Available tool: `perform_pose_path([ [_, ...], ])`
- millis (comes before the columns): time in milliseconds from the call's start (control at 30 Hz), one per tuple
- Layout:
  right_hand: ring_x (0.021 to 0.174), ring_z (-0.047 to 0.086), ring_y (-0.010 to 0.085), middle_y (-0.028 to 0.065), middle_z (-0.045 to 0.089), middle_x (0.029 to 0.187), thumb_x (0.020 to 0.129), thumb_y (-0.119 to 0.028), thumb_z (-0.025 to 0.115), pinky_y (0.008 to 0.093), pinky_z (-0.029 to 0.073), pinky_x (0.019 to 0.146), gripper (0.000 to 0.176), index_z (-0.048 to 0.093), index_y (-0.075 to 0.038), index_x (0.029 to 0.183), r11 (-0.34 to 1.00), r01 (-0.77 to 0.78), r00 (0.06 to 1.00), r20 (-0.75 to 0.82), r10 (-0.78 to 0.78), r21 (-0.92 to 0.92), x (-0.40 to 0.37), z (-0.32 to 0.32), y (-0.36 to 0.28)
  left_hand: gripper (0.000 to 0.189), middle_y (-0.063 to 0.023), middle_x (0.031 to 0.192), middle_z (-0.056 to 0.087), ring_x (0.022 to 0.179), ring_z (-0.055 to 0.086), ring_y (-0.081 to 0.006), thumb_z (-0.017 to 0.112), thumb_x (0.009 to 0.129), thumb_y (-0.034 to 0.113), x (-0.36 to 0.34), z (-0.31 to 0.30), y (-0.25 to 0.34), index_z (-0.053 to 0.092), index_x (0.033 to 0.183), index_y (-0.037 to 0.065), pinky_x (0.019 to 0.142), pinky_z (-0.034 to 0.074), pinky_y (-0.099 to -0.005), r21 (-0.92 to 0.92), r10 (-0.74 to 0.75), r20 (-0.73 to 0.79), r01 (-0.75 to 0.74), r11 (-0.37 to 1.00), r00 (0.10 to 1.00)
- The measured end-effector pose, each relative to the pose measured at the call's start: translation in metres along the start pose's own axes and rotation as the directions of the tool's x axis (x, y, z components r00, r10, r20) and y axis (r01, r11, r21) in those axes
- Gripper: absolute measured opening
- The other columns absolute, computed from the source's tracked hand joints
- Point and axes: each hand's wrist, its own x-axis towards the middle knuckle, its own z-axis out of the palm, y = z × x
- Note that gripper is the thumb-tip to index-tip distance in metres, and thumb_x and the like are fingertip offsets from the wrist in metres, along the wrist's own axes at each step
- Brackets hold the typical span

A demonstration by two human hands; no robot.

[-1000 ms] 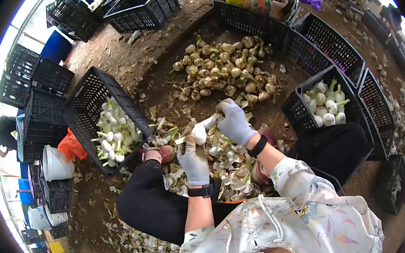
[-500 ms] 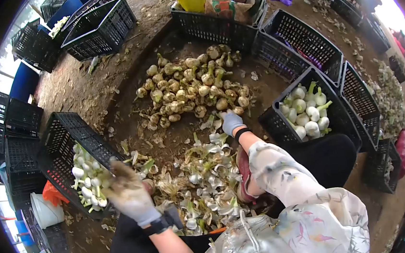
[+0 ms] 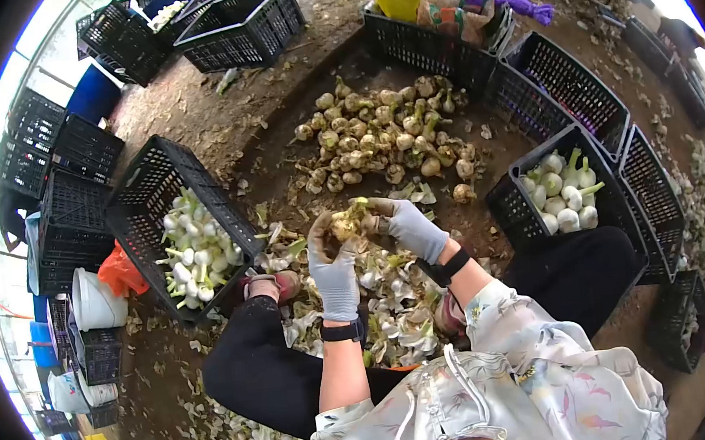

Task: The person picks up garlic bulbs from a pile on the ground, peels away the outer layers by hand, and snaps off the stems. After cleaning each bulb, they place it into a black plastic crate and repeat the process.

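Observation:
An unpeeled, dirt-brown garlic bulb (image 3: 346, 224) is between my two gloved hands, above the litter of skins. My left hand (image 3: 332, 268), in a soiled white glove, is closed round its left side. From the right, my right hand (image 3: 414, 228) pinches at the bulb's upper right, where a greenish stem end shows; some fingertips are hidden. Beyond them lies a heap of unpeeled garlic bulbs (image 3: 386, 125) on the brown floor. Below and between my legs spread loose garlic skins (image 3: 394, 317).
A black crate (image 3: 142, 167) on the left holds cleaned white garlic bulbs (image 3: 197, 259). Another black crate (image 3: 502, 198) by my right knee holds larger white bulbs (image 3: 568, 193). More crates (image 3: 570, 75) stand at the right. A white bucket (image 3: 95, 297) stands far left.
My left hand has come from the left crate to the middle. My right hand has drawn back from the heap, and both now hold a garlic bulb. The view has shifted.

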Motion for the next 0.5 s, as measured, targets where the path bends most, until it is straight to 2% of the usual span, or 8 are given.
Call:
perform_pose_path([
  [33, 0.088, 0.061, 0.005, 0.0025, 0.066, 0.109, 0.091, -0.035, 0.069, 0.0218, 0.05, 0.07, 0.055, 0.054, -0.001, 0.132, 0.996, 0.061, 0.996, -0.067, -0.065, -0.061, -0.004, 0.01, -0.005, 0.057, -0.0048, 0.125, 0.057, 0.109, 0.057, -0.0142, 0.07, 0.081, -0.008, -0.002, -0.002, 0.002, 0.049, 0.133, 0.004, 0.098, 0.046, -0.0287, -0.007, 0.017, 0.004, -0.017, 1.0, 1.0],
  [67, 0.086, 0.059, 0.0046, 0.0024, 0.065, 0.109, 0.088, -0.037, 0.073, 0.0201, 0.049, 0.073, 0.062, 0.053, 0.003, 0.132, 0.994, 0.106, 0.991, -0.081, -0.109, -0.033, -0.006, 0.018, -0.005, 0.057, -0.0049, 0.124, 0.057, 0.109, 0.058, -0.0146, 0.07, 0.08, -0.011, -0.004, -0.004, 0.001, 0.05, 0.131, 0.004, 0.097, 0.047, -0.0291, 0.056, 0.131, 0.001, -0.131, 0.99, 0.991],
  [100, 0.085, 0.059, 0.0053, 0.0017, 0.066, 0.103, 0.087, -0.037, 0.073, 0.0209, 0.049, 0.073, 0.058, 0.057, 0.004, 0.125, 0.984, 0.172, 0.981, -0.086, -0.174, -0.036, -0.008, 0.031, -0.01, 0.058, -0.0049, 0.122, 0.057, 0.108, 0.058, -0.015, 0.07, 0.078, -0.013, -0.007, -0.004, 0.001, 0.051, 0.129, 0.005, 0.096, 0.048, -0.0296, 0.119, 0.241, 0.002, -0.239, 0.964, 0.971],
  [167, 0.081, 0.059, 0.0057, 0.0008, 0.066, 0.094, 0.087, -0.035, 0.074, 0.0222, 0.05, 0.073, 0.048, 0.063, 0.003, 0.114, 0.989, 0.096, 0.976, -0.185, -0.116, -0.114, -0.017, 0.051, -0.021, 0.06, -0.0038, 0.12, 0.055, 0.106, 0.058, -0.015, 0.075, 0.071, -0.014, -0.012, -0.009, 0.002, 0.053, 0.123, 0.007, 0.094, 0.049, -0.0298, 0.149, 0.273, 0.018, -0.272, 0.951, 0.962],
  [233, 0.078, 0.058, 0.006, 0.0003, 0.065, 0.092, 0.089, -0.035, 0.072, 0.0221, 0.047, 0.069, 0.04, 0.065, 0.0, 0.108, 0.979, 0.154, 0.952, -0.247, -0.183, -0.133, -0.012, 0.061, -0.008, 0.062, -0.004, 0.12, 0.053, 0.106, 0.058, -0.0155, 0.08, 0.066, -0.01, -0.021, -0.005, 0.018, 0.054, 0.119, 0.007, 0.093, 0.05, -0.0291, 0.298, 0.393, 0.095, -0.403, 0.865, 0.915],
  [267, 0.081, 0.06, 0.0074, 0.0017, 0.067, 0.094, 0.089, -0.028, 0.072, 0.0233, 0.049, 0.072, 0.035, 0.065, 0.0, 0.108, 0.984, 0.176, 0.959, -0.224, -0.174, -0.013, -0.013, 0.065, -0.006, 0.062, -0.0044, 0.12, 0.051, 0.108, 0.056, -0.0168, 0.083, 0.06, -0.009, -0.023, -0.003, 0.026, 0.056, 0.114, 0.007, 0.093, 0.049, -0.0295, 0.447, 0.492, 0.105, -0.483, 0.753, 0.864],
  [333, 0.09, 0.066, 0.0124, 0.0066, 0.069, 0.101, 0.091, -0.01, 0.067, 0.0271, 0.054, 0.079, 0.024, 0.064, 0.002, 0.112, 0.971, 0.161, 0.974, -0.187, -0.127, 0.175, -0.019, 0.069, -0.01, 0.063, -0.0047, 0.12, 0.052, 0.109, 0.056, -0.0173, 0.083, 0.059, -0.009, -0.031, -0.004, 0.036, 0.056, 0.113, 0.007, 0.094, 0.049, -0.0303, 0.423, 0.479, 0.1, -0.473, 0.772, 0.872],
  [500, 0.095, 0.067, 0.0164, 0.0091, 0.068, 0.108, 0.093, -0.006, 0.063, 0.0286, 0.056, 0.081, 0.029, 0.061, 0.004, 0.12, 0.973, 0.1, 0.993, -0.085, -0.083, 0.21, -0.041, 0.07, -0.023, 0.065, -0.005, 0.121, 0.052, 0.111, 0.055, -0.0181, 0.082, 0.058, -0.011, -0.038, -0.008, 0.039, 0.056, 0.114, 0.008, 0.096, 0.048, -0.0314, 0.39, 0.453, 0.093, -0.451, 0.803, 0.887],
])
